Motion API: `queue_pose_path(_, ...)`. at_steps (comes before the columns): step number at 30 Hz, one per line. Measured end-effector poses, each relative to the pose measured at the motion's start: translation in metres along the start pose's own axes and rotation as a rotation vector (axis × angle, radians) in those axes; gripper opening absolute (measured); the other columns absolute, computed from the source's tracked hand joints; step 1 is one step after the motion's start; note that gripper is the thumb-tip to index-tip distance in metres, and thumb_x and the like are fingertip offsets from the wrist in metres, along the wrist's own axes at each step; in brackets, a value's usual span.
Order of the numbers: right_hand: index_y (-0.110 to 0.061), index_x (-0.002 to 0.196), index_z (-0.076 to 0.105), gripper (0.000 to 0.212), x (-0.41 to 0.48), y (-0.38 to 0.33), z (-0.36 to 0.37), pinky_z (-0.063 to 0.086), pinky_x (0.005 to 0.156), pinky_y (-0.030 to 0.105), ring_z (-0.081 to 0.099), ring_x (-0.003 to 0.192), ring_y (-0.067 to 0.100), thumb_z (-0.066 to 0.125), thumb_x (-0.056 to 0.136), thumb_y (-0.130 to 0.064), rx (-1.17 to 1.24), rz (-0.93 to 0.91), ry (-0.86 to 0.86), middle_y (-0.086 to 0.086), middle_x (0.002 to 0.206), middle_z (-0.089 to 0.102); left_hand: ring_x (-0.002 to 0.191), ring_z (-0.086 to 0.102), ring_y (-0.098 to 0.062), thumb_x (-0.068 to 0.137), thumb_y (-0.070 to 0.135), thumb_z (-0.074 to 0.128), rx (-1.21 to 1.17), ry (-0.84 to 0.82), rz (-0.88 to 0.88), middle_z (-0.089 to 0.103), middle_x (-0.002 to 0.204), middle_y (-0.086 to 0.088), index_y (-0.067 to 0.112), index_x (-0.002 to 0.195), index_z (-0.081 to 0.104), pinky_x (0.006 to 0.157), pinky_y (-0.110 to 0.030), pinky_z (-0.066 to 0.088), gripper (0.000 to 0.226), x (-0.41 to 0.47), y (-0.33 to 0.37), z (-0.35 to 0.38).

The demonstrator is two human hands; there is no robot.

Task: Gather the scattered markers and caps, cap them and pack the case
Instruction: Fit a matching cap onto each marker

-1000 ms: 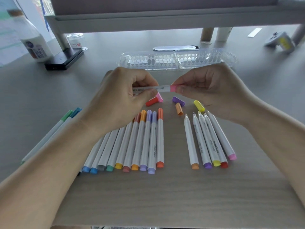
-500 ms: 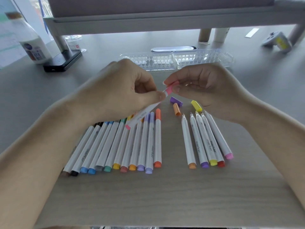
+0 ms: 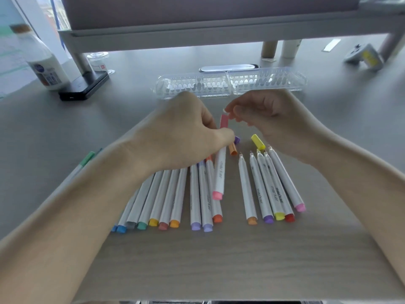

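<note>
My left hand (image 3: 186, 137) grips a white marker with pink ends (image 3: 219, 172), held nearly upright with its pink cap on top. The fingertips of my right hand (image 3: 269, 119) hover loosely curled at that cap and hold nothing I can see. Below my left hand lies a row of several capped markers (image 3: 192, 198). To the right lie several uncapped markers (image 3: 269, 189), tips pointing away. Loose yellow (image 3: 258, 142), orange (image 3: 233, 149) and purple (image 3: 237, 139) caps lie between my hands. The clear plastic case (image 3: 230, 83) lies open behind them.
Two green-capped markers (image 3: 86, 160) lie apart at the left, partly behind my forearm. A white bottle (image 3: 43, 66) and a black device (image 3: 84, 86) stand at the back left. A raised shelf (image 3: 197, 34) spans the back. A white-and-yellow object (image 3: 363, 57) sits far right.
My left hand swung the pink marker from level to nearly upright. My right hand, which pinched the pink cap end, has loosened its fingers and sits just above the cap.
</note>
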State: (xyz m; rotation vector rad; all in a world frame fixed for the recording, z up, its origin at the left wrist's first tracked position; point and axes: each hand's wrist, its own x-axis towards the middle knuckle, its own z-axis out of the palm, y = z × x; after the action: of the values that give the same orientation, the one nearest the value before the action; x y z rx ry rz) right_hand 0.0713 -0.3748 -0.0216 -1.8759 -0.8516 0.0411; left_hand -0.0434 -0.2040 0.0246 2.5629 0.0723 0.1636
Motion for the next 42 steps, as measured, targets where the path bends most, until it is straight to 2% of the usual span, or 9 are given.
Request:
queue_pose_path(3, -0.023, 0.100, 0.078, 0.013, 0.000, 0.005, -0.001, 0.055, 0.091, 0.028, 0.071, 0.092, 0.007, 0.068, 0.096, -0.016, -0.104, 0.033, 0.018, -0.011, 0.095, 0.078, 0.042, 0.037, -0.014, 0.084, 0.051, 0.068, 0.071, -0.043, -0.051, 0.041, 0.042, 0.004, 0.008, 0.057, 0.065, 0.049, -0.029, 0.036, 0.052, -0.002, -0.001, 0.014)
queue_pose_path(7, -0.027, 0.097, 0.078, 0.012, -0.001, 0.006, 0.001, 0.052, 0.085, 0.021, 0.069, 0.087, 0.001, 0.069, 0.095, -0.020, -0.162, 0.040, 0.006, -0.013, 0.092, 0.077, 0.048, 0.046, -0.022, 0.082, 0.047, 0.070, 0.200, -0.040, -0.075, 0.040, 0.043, 0.005, 0.012, 0.049, 0.050, 0.052, -0.029, 0.038, 0.052, -0.003, -0.006, 0.025)
queue_pose_path(14, -0.027, 0.098, 0.079, 0.013, -0.002, 0.004, 0.001, 0.054, 0.087, 0.022, 0.069, 0.089, 0.000, 0.069, 0.095, -0.020, -0.194, 0.032, -0.008, -0.013, 0.093, 0.077, 0.059, 0.059, -0.010, 0.082, 0.042, 0.078, 0.249, -0.070, -0.034, 0.059, 0.055, 0.007, 0.020, 0.057, 0.064, 0.054, -0.024, 0.038, 0.036, 0.000, -0.010, 0.021)
queue_pose_path(18, -0.033, 0.096, 0.078, 0.019, -0.005, 0.001, 0.001, 0.057, 0.087, 0.034, 0.069, 0.089, 0.005, 0.065, 0.094, -0.018, -0.228, 0.061, -0.099, -0.015, 0.094, 0.075, 0.057, 0.055, -0.002, 0.083, 0.045, 0.079, 0.236, -0.095, -0.024, 0.060, 0.056, 0.009, 0.022, 0.059, 0.066, 0.052, -0.022, 0.036, 0.036, 0.000, -0.011, 0.018)
queue_pose_path(24, -0.042, 0.094, 0.075, 0.038, -0.008, -0.005, 0.003, 0.048, 0.101, 0.041, 0.058, 0.110, 0.005, 0.057, 0.089, -0.009, -0.305, 0.046, -0.229, -0.013, 0.117, 0.064, 0.044, 0.051, -0.005, 0.089, 0.050, 0.071, 0.099, -0.071, 0.025, 0.053, 0.045, 0.008, 0.017, 0.055, 0.062, 0.047, -0.019, 0.037, 0.048, -0.003, 0.003, 0.030)
queue_pose_path(31, -0.041, 0.094, 0.077, 0.041, -0.010, -0.002, 0.001, 0.053, 0.092, 0.044, 0.060, 0.110, 0.005, 0.058, 0.090, -0.005, -0.314, 0.025, -0.282, -0.023, 0.116, 0.061, 0.060, 0.065, -0.014, 0.079, 0.048, 0.076, 0.220, -0.119, 0.006, 0.065, 0.061, 0.005, 0.019, 0.065, 0.065, 0.059, -0.033, 0.056, 0.034, -0.005, 0.007, 0.032)
queue_pose_path(34, -0.041, 0.097, 0.077, 0.036, -0.010, -0.004, 0.001, 0.050, 0.093, 0.035, 0.059, 0.110, 0.008, 0.060, 0.092, -0.010, -0.361, 0.021, -0.304, -0.023, 0.117, 0.059, 0.065, 0.067, -0.015, 0.076, 0.050, 0.076, 0.256, -0.143, -0.006, 0.068, 0.072, 0.006, 0.020, 0.069, 0.069, 0.060, -0.035, 0.058, 0.032, -0.007, 0.006, 0.029)
queue_pose_path(36, -0.040, 0.097, 0.077, 0.029, -0.011, -0.006, 0.000, 0.048, 0.086, 0.025, 0.058, 0.107, 0.007, 0.064, 0.092, -0.014, -0.379, 0.023, -0.309, -0.024, 0.117, 0.058, 0.063, 0.066, -0.016, 0.075, 0.051, 0.077, 0.261, -0.141, -0.013, 0.067, 0.069, 0.005, 0.018, 0.066, 0.068, 0.058, -0.034, 0.056, 0.035, -0.008, 0.006, 0.030)
queue_pose_path(42, -0.040, 0.097, 0.074, 0.012, -0.011, -0.003, -0.001, 0.042, 0.082, 0.020, 0.054, 0.106, 0.001, 0.073, 0.091, -0.030, -0.454, 0.029, -0.297, -0.025, 0.120, 0.055, 0.062, 0.067, -0.016, 0.075, 0.046, 0.076, 0.239, -0.146, -0.021, 0.066, 0.066, 0.003, 0.016, 0.064, 0.068, 0.056, -0.034, 0.054, 0.033, -0.008, 0.008, 0.032)
